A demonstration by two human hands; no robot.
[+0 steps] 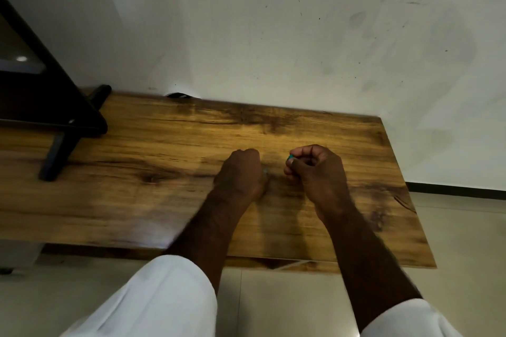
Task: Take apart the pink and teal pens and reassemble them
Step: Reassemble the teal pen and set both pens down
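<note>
two hands are hovering over a brown wooden table (164, 161), close to each other but not touching. the right hand (315, 172) is curling its fingers in, and its thumb and first finger are pinching a tiny teal pen piece (290, 156). only the little teal end is peeking out at the fingertips, on the side facing the other hand. the rest of the piece is hiding behind the fingers, so i cannot tell how long it is or which part of the pen it is.

the left hand (242, 172) is making a tight fist with its back turned up to the camera. it is looking blurry. a small pale spot is showing at its edge, on the side near the right hand, but i cannot tell if the fist is holding anything.

both arms are coming out of white sleeves (164, 301) at the bottom of the view. a dark screen (41, 85) is standing on the far left of the table on a black foot (54, 153). a pale wall (273, 35) with small dark marks is rising behind the table, touching its far edge. a light floor (273, 306) is showing below the near edge of the table.
</note>
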